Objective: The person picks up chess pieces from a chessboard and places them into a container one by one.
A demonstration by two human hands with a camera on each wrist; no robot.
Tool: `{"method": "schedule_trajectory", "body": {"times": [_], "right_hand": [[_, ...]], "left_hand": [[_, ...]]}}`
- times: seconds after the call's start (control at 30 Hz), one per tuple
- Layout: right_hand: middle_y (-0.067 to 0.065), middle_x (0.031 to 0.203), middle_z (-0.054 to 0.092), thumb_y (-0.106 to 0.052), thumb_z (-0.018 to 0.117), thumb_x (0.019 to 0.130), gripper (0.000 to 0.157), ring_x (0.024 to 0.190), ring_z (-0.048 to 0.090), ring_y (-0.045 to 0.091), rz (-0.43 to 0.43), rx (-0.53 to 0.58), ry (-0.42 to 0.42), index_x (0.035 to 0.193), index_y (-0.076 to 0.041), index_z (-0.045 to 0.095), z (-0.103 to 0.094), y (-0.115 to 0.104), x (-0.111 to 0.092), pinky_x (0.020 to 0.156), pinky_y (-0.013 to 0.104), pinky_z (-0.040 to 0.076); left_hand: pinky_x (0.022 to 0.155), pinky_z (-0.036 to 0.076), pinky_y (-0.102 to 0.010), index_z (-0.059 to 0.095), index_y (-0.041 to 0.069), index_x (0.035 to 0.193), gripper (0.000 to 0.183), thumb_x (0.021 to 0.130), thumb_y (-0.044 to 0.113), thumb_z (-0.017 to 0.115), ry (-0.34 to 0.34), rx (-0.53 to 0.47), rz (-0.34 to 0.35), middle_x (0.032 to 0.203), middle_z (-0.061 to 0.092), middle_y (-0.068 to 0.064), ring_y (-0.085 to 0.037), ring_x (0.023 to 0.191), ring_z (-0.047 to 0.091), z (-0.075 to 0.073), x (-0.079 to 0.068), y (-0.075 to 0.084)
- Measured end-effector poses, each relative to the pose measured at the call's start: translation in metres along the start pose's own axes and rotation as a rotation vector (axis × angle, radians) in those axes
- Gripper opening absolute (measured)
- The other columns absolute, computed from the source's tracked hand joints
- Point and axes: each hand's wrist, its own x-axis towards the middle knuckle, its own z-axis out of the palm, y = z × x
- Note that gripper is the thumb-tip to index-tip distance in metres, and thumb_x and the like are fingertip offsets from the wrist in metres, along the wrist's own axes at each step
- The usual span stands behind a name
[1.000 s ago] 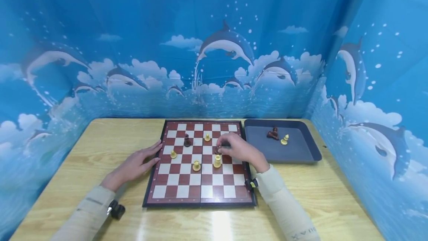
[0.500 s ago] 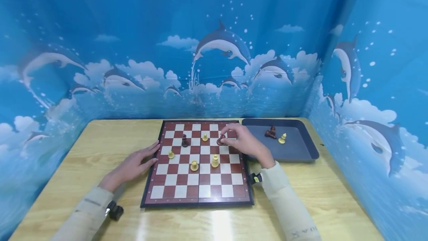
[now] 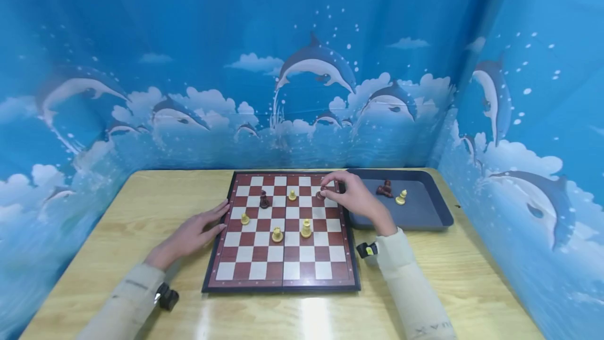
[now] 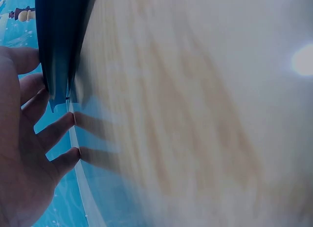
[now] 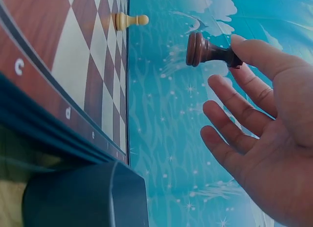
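My right hand [image 3: 358, 195] pinches a dark brown chess piece [image 5: 208, 50] by its top between thumb and forefinger, the other fingers spread. In the right wrist view its round base hangs apart from the board, and the fingertips cover its top. In the head view this is over the far right squares of the chessboard [image 3: 283, 288]. My left hand [image 3: 186, 234] touches the board's left edge with its fingertips. On the board stand a tall dark piece [image 3: 264, 200], two pale pawns, one a far pawn [image 3: 292, 195], a pale piece [image 3: 277, 234] and a taller pale piece [image 3: 306, 228].
A grey tray [image 3: 427, 219] stands against the board's right side. In it dark pieces [image 3: 384, 189] lie beside an upright pale piece [image 3: 401, 197]. A dolphin-print curtain [image 3: 217, 67] hangs behind the wooden table [image 3: 151, 193].
My right hand has carried the dark chess piece away and to the right, from beside the taller pale piece to the far right squares. My left hand stays at the board's edge.
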Motion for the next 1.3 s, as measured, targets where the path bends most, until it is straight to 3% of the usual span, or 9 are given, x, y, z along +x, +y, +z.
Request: {"method": "schedule_trajectory", "body": {"times": [0.1, 0.4, 0.8, 1.0, 1.3], "right_hand": [[-0.006, 0.114, 0.061, -0.029, 0.066, 0.087, 0.022, 0.112, 0.053, 0.022, 0.014, 0.011, 0.014, 0.108, -0.021, 0.065, -0.003, 0.002, 0.0, 0.097, 0.051, 0.042], [-0.002, 0.112, 0.062, -0.026, 0.063, 0.089, 0.019, 0.11, 0.055, 0.023, 0.035, -0.028, 0.06, 0.108, -0.022, 0.063, -0.016, 0.008, 0.001, 0.097, 0.044, 0.043], [0.003, 0.115, 0.061, -0.025, 0.062, 0.091, 0.029, 0.116, 0.051, 0.034, 0.104, 0.016, 0.064, 0.115, -0.009, 0.062, -0.029, 0.019, -0.008, 0.097, 0.055, 0.04], [0.004, 0.112, 0.063, -0.026, 0.064, 0.089, 0.026, 0.114, 0.053, 0.032, 0.132, 0.019, 0.095, 0.112, -0.014, 0.063, -0.036, 0.023, -0.01, 0.095, 0.055, 0.043], [0.004, 0.108, 0.064, -0.031, 0.065, 0.088, 0.033, 0.11, 0.055, 0.029, 0.156, 0.009, 0.124, 0.11, -0.007, 0.064, -0.042, 0.037, -0.016, 0.092, 0.051, 0.045]], "left_hand": [[0.107, 0.029, -0.054, 0.032, 0.018, 0.145, 0.056, 0.096, 0.04, 0.047, -0.001, -0.006, 0.003, 0.154, 0.023, -0.001, -0.034, 0.136, 0.03, -0.002, -0.001, 0.0], [0.108, 0.028, -0.052, 0.031, 0.017, 0.146, 0.055, 0.097, 0.04, 0.045, 0.0, 0.0, 0.024, 0.154, 0.022, -0.002, -0.033, 0.136, 0.03, -0.004, 0.002, -0.001], [0.108, 0.028, -0.053, 0.033, 0.016, 0.145, 0.055, 0.096, 0.039, 0.047, -0.001, -0.013, 0.02, 0.153, 0.023, -0.003, -0.034, 0.135, 0.03, -0.003, 0.0, 0.001], [0.106, 0.029, -0.057, 0.033, 0.016, 0.145, 0.056, 0.097, 0.04, 0.046, 0.009, 0.007, 0.031, 0.153, 0.024, -0.004, -0.036, 0.134, 0.032, -0.002, 0.0, 0.0], [0.107, 0.029, -0.055, 0.033, 0.017, 0.145, 0.055, 0.096, 0.038, 0.048, 0.008, 0.005, 0.018, 0.153, 0.024, -0.003, -0.034, 0.135, 0.031, -0.002, -0.002, 0.003]]}}
